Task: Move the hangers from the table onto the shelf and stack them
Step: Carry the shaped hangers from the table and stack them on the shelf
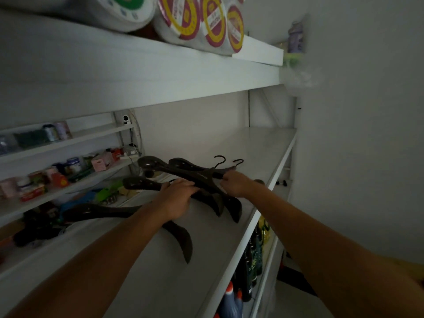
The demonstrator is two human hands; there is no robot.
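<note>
Dark hangers (195,174), grasped by left hand (179,198) and right hand (236,184), lie on shelf (263,152) beside jars (73,165).

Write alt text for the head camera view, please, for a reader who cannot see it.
A person's left hand and right hand grip a bunch of dark hangers on a white shelf. A separate hanger lies to their left, beside shelves of small jars.

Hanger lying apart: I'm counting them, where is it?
The lone hanger lies on the white shelf, lower left in head view, under the left forearm.
</note>
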